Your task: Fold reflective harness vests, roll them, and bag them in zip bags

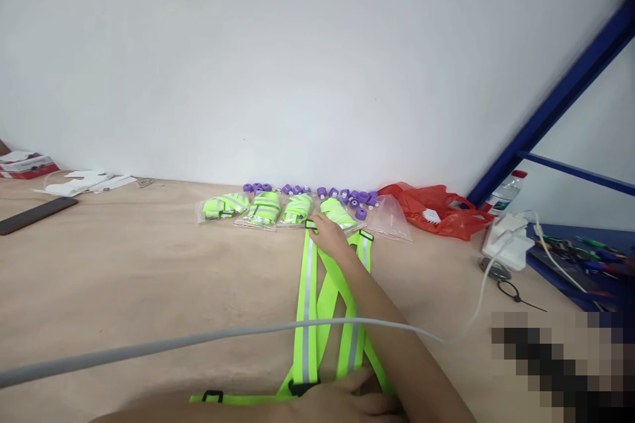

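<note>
Harness [307, 291] of neon-yellow straps, flat at mid-table. The right hand [330, 234] rests on its far end; whether it pinches or only presses cannot be told. The left hand [347, 393] lies unclenched on the near junction. Hazard: the grey cable [149, 347] draped over the straps and right forearm may snag and drag the white charger [506, 241]. Limp woven webbing, glossy silver centre stripe, black plastic buckles; crinkly clear bagged vests [265, 208] just beyond.
</note>
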`<action>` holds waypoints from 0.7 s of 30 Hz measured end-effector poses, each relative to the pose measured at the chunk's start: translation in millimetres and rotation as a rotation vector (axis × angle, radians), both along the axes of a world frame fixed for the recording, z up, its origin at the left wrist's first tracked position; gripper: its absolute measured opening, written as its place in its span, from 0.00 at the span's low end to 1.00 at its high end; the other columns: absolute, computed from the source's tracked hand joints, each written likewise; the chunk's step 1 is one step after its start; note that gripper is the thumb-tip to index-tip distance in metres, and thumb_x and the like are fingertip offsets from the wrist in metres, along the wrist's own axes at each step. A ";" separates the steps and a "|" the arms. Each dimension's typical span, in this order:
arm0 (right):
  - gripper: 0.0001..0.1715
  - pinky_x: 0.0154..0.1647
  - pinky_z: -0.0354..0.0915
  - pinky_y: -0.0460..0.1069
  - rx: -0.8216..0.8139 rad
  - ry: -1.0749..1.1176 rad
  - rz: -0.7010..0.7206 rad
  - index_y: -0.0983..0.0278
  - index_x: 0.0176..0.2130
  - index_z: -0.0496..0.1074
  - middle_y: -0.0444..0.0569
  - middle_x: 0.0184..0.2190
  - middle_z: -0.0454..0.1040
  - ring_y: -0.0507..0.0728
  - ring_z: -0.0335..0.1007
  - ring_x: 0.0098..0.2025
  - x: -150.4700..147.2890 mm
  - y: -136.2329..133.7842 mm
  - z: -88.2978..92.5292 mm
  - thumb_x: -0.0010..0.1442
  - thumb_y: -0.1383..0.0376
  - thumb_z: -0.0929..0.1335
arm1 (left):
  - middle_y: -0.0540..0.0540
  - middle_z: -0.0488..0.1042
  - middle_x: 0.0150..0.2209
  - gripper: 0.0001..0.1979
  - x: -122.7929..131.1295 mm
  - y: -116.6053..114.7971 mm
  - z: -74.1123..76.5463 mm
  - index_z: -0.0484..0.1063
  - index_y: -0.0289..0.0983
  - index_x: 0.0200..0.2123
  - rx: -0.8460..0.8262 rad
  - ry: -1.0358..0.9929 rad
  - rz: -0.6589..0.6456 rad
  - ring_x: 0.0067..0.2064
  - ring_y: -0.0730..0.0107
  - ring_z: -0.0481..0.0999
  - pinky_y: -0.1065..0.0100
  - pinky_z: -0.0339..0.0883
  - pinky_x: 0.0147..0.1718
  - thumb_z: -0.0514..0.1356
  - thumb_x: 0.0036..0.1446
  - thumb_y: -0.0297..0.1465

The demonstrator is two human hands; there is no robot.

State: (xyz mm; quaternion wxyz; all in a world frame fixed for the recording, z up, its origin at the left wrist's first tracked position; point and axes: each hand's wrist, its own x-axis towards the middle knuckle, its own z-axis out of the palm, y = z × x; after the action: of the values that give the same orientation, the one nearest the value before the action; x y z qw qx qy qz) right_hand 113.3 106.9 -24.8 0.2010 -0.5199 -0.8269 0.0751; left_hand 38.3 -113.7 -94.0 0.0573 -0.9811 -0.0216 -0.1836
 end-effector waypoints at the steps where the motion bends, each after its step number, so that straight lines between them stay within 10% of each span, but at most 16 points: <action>1: 0.19 0.49 0.66 0.49 -0.002 -0.001 -0.003 0.61 0.55 0.71 0.52 0.56 0.73 0.60 0.72 0.53 -0.5 -0.3 1.6 0.65 0.68 0.65 | 0.48 0.71 0.62 0.22 -0.1 0.2 2.9 0.69 0.32 0.59 -0.026 0.012 0.010 0.65 0.66 0.65 0.58 0.58 0.66 0.43 0.74 0.34; 11: 0.20 0.48 0.67 0.50 0.035 0.071 -0.061 0.61 0.56 0.70 0.52 0.56 0.73 0.60 0.72 0.54 -0.8 -8.0 1.9 0.65 0.69 0.65 | 0.47 0.79 0.53 0.15 3.0 1.3 21.9 0.71 0.32 0.55 -0.278 0.109 0.053 0.58 0.70 0.73 0.70 0.49 0.68 0.52 0.72 0.34; 17: 0.21 0.49 0.68 0.51 0.087 0.128 -0.042 0.61 0.57 0.70 0.52 0.56 0.73 0.61 0.71 0.54 3.8 -6.5 -9.3 0.64 0.70 0.65 | 0.50 0.80 0.42 0.12 -2.1 -1.6 29.3 0.70 0.35 0.51 -0.257 -0.035 0.110 0.44 0.75 0.77 0.73 0.65 0.47 0.56 0.71 0.35; 21: 0.22 0.50 0.69 0.52 0.133 0.177 -0.029 0.61 0.57 0.70 0.53 0.56 0.73 0.61 0.71 0.54 4.8 -3.3 -15.0 0.65 0.70 0.65 | 0.53 0.74 0.26 0.09 -13.3 9.3 60.7 0.73 0.39 0.36 -0.149 -0.352 0.053 0.30 0.74 0.71 0.68 0.63 0.32 0.57 0.69 0.35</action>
State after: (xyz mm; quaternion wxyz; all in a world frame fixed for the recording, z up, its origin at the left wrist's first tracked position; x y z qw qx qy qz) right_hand 118.1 103.6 -39.8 0.3083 -0.5085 -0.8015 0.0629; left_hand 25.1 -104.4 -33.3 -0.0152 -0.9345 -0.0706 -0.3486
